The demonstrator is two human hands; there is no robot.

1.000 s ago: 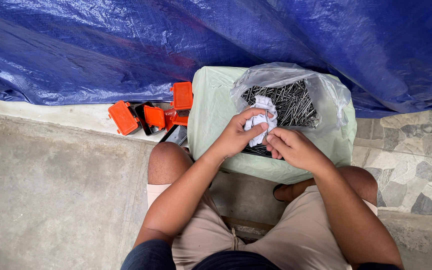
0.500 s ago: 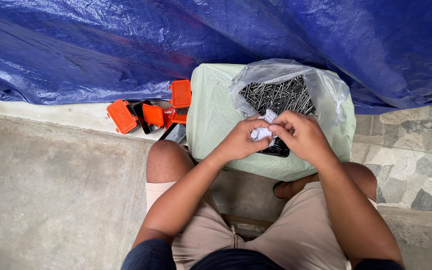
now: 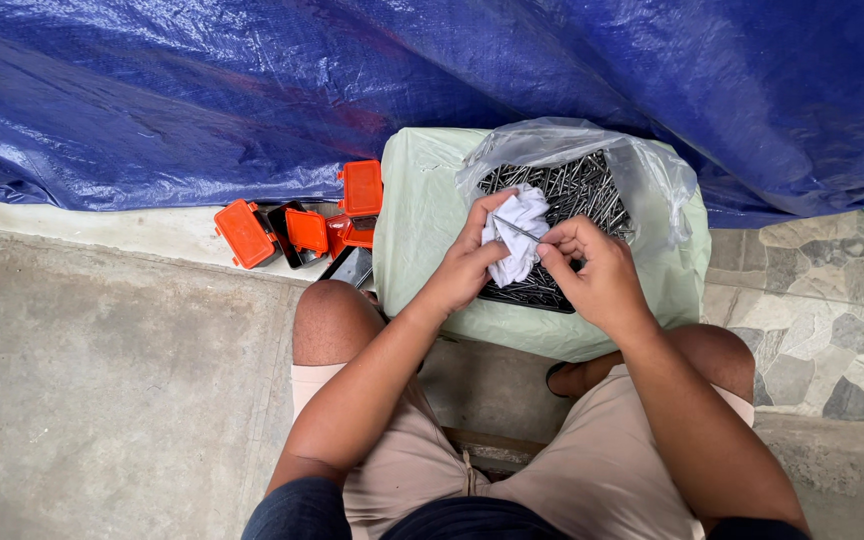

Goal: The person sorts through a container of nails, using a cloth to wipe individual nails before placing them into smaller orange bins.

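Left hand [image 3: 467, 265] now cups the white rag [image 3: 518, 232]; right hand [image 3: 592, 270] has drawn 1 nail [image 3: 518, 231] across it, above the nail tray [image 3: 562, 200].

Watching head view from afar. Both my forearms bare, reaching forward from lap, converging ahead of knees. Left hand [image 3: 467, 262] raised, palm turned inward, fingers curled around white cloth [image 3: 518, 232], thumb up near top edge. Right hand [image 3: 597, 270] just beside it, back of hand to camera, thumb and forefinger pinched on thin nail [image 3: 515, 229] laid across cloth. Knuckles bent, wrists roughly level. Hands close, almost touching.
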